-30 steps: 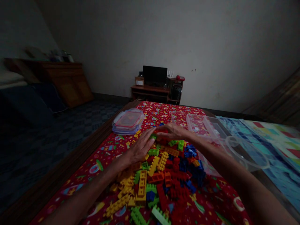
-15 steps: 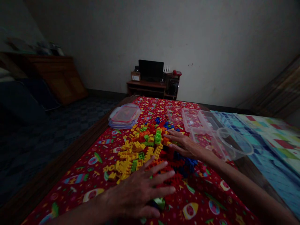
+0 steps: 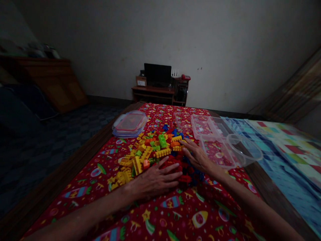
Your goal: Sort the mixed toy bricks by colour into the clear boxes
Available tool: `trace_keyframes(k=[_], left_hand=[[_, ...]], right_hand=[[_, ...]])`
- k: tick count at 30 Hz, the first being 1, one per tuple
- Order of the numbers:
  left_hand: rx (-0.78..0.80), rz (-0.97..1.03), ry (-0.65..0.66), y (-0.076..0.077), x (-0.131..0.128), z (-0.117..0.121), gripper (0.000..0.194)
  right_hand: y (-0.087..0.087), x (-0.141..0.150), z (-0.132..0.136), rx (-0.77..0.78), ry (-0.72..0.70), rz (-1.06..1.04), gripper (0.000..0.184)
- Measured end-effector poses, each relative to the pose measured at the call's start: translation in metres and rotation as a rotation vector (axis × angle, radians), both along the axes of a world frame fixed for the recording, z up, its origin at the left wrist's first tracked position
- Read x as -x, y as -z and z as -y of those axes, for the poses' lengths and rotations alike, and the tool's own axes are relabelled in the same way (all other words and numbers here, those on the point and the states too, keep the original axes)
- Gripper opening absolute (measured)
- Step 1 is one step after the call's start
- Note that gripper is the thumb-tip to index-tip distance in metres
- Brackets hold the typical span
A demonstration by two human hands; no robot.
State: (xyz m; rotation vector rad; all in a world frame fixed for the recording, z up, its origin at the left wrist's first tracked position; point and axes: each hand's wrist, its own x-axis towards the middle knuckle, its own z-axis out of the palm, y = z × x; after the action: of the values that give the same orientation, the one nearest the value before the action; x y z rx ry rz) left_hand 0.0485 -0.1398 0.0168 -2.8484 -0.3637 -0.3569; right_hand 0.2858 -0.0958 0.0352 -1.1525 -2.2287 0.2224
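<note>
A loose heap of toy building blocks lies on a red patterned cloth (image 3: pixel 173 231). Yellow blocks (image 3: pixel 127 162) fill its left side, with a green block (image 3: pixel 162 141) and an orange block (image 3: pixel 175 144) on top, and red and blue ones at the right. My left hand (image 3: pixel 157 177) rests with fingers stretched against the near side of the heap, over red blocks. At the right edge, my right hand (image 3: pixel 197 155) reaches in with fingers extended, its tips touching blocks. Neither hand grips anything that I can see. Some blocks are hidden under both hands.
Clear plastic containers (image 3: pixel 217 150) stand right of the heap, one of them round (image 3: pixel 258 155). Stacked clear lids (image 3: pixel 130 122) lie at the back left. A bed with a blue cover (image 3: pixel 278 170) adjoins the table's right side. A monitor desk (image 3: pixel 152 90) stands against the wall.
My left hand has moved forward, away from me, against the heap, and the blocks near it have shifted and bunched together. The right hand stays at the heap's right side. The view has turned slightly.
</note>
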Motion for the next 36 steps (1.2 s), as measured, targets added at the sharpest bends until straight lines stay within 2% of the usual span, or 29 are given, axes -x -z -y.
trace_keyframes(k=[4, 7, 11, 14, 15, 18, 21, 23, 26, 28, 32, 36], left_hand=[[0.025, -0.004, -0.025, -0.001, 0.004, -0.010, 0.032], [0.062, -0.040, -0.060, -0.007, 0.005, -0.008, 0.037], [0.099, -0.084, -0.075, -0.019, 0.014, 0.008, 0.052], [0.053, -0.047, -0.140, -0.020, 0.038, 0.023, 0.054], [0.027, 0.001, -0.193, -0.018, 0.050, 0.027, 0.054], [-0.017, 0.185, -0.473, -0.002, 0.091, 0.034, 0.055], [0.023, 0.406, -0.683, 0.025, 0.122, 0.037, 0.062], [0.107, 0.486, -0.801, 0.045, 0.131, 0.036, 0.067], [0.278, 0.578, -0.872, 0.064, 0.127, 0.028, 0.077], [0.361, 0.626, -0.843, 0.065, 0.115, 0.018, 0.080], [0.385, 0.696, -0.786, 0.043, 0.083, -0.006, 0.079], [0.375, 0.768, -0.713, 0.018, 0.055, -0.023, 0.074]], right_hand=[[0.018, -0.005, 0.010, 0.001, 0.081, 0.007, 0.048], [0.028, -0.005, 0.020, 0.017, 0.132, 0.021, 0.053], [0.037, -0.004, 0.032, 0.019, 0.148, 0.065, 0.054], [0.044, -0.004, 0.038, -0.013, 0.172, 0.092, 0.058], [0.046, -0.004, 0.040, -0.027, 0.193, 0.096, 0.059], [0.057, -0.006, 0.043, -0.052, 0.261, 0.109, 0.059], [0.067, -0.004, 0.045, -0.035, 0.298, 0.115, 0.058], [0.071, -0.001, 0.044, -0.028, 0.321, 0.105, 0.057], [0.071, 0.009, 0.040, -0.043, 0.338, 0.074, 0.058], [0.068, 0.018, 0.038, -0.056, 0.327, 0.060, 0.059], [0.057, 0.039, 0.038, -0.048, 0.268, 0.062, 0.060], [0.048, 0.060, 0.039, -0.049, 0.137, 0.047, 0.060]])
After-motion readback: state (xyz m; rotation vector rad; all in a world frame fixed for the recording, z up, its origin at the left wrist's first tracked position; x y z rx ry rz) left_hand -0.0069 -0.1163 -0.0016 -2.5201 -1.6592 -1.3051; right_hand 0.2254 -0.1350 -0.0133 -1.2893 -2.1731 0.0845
